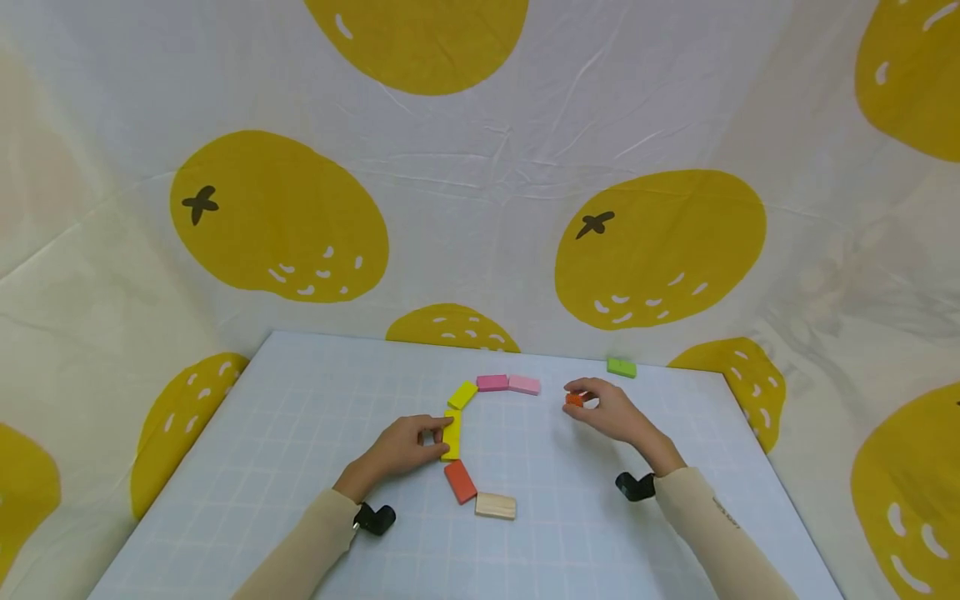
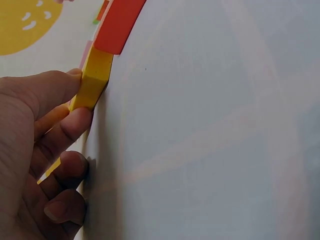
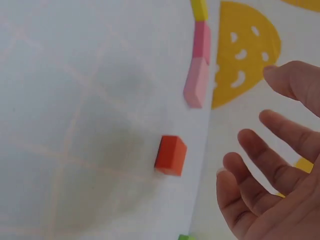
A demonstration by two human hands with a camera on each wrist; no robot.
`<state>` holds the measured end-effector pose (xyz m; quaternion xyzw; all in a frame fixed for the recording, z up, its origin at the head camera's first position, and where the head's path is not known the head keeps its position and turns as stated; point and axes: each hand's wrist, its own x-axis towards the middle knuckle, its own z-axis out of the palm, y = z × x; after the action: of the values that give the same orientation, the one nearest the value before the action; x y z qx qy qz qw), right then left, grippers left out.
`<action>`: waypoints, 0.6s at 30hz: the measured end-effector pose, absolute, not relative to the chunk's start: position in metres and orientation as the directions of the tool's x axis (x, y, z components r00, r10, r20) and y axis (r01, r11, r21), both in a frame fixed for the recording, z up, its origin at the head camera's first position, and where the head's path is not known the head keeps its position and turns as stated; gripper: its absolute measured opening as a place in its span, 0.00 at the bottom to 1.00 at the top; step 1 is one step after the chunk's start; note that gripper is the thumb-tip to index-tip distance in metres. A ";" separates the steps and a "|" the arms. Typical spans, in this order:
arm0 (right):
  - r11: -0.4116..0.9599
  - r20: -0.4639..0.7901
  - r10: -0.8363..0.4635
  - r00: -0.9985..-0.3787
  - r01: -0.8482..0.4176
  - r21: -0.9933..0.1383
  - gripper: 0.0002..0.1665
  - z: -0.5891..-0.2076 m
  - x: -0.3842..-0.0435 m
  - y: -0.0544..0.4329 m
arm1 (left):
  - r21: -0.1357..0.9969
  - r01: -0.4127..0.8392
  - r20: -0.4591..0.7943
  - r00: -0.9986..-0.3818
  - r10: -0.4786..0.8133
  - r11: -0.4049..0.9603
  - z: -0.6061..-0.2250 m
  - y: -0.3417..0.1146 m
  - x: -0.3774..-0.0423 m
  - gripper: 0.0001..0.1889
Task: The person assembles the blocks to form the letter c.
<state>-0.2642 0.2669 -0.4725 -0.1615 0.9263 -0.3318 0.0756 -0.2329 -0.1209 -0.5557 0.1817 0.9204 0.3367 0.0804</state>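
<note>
My left hand (image 1: 405, 444) pinches a yellow block (image 1: 452, 437) between thumb and fingertips, with the block on the table; the left wrist view shows the thumb on its side (image 2: 95, 75). A red block (image 2: 119, 25) adjoins its near end. Another yellow block (image 1: 462, 394) stands at its far end. On the right, an orange block (image 3: 171, 155) sits on the table. My right hand (image 1: 611, 410) is beside it, fingers spread and apart from it in the right wrist view.
A dark pink block (image 1: 492, 383) and a light pink block (image 1: 524, 385) continue the curved line at the back. A plain wooden block (image 1: 495, 506) ends it at the front. Near the table's back edge lies a green block (image 1: 621, 367). Patterned cloth (image 1: 465, 250) hangs behind.
</note>
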 end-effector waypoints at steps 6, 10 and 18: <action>0.774 -0.090 -0.287 -0.954 -0.176 -0.609 0.31 -0.468 -0.288 0.288 | 0.652 0.270 -0.040 -0.921 0.388 0.708 -0.555 -0.121 -0.233 0.26; 0.811 -0.094 -0.235 -0.967 -0.142 -0.567 0.34 -0.471 -0.302 0.301 | 0.657 0.263 -0.046 -0.922 0.385 0.707 -0.553 -0.121 -0.232 0.26; 0.826 -0.117 -0.116 -0.986 -0.031 -0.563 0.41 -0.498 -0.326 0.330 | 0.657 0.274 -0.044 -0.916 0.398 0.702 -0.553 -0.123 -0.234 0.26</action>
<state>-0.3262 0.3296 -0.4981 -0.0386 0.9528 -0.2923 0.0730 -0.2338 -0.1226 -0.5531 0.1830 0.9180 0.3396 0.0918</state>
